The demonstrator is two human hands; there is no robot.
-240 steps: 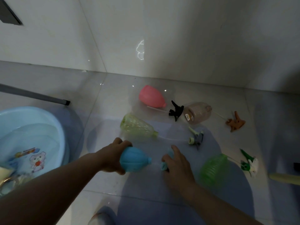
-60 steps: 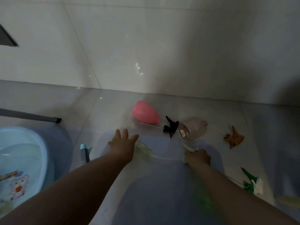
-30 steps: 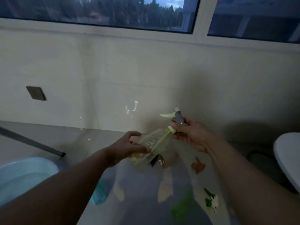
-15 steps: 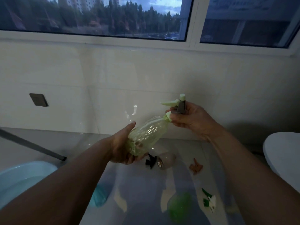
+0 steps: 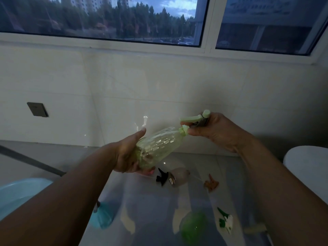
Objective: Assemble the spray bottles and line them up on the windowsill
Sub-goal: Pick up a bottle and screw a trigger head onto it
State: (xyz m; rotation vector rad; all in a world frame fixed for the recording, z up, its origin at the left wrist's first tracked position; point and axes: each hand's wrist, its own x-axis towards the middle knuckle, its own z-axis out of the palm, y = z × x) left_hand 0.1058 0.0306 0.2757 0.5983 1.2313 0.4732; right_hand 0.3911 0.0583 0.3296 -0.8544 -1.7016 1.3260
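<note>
My left hand (image 5: 126, 155) grips the base of a pale green clear bottle (image 5: 158, 146), held tilted in the air with its neck up to the right. Around its light green spray head (image 5: 195, 121), seated at the bottle's neck, my right hand (image 5: 213, 130) is closed. The white windowsill (image 5: 124, 48) runs across the wall above. On the floor below lie a clear pinkish bottle (image 5: 180, 176), a black spray head (image 5: 162, 178), an orange spray head (image 5: 211, 184), a bright green bottle (image 5: 193, 226), a green-and-white spray head (image 5: 225, 221) and a blue bottle (image 5: 103, 215).
A light blue basin (image 5: 19, 194) sits at the lower left. A grey bar (image 5: 32, 162) slants over the floor at left. A white rounded object (image 5: 308, 167) stands at the right edge. A dark wall plate (image 5: 37, 109) is on the tiled wall.
Both hands picked the pale green bottle and its spray head off the floor and raised them. The head now sits on the neck. My view has tilted up to the window.
</note>
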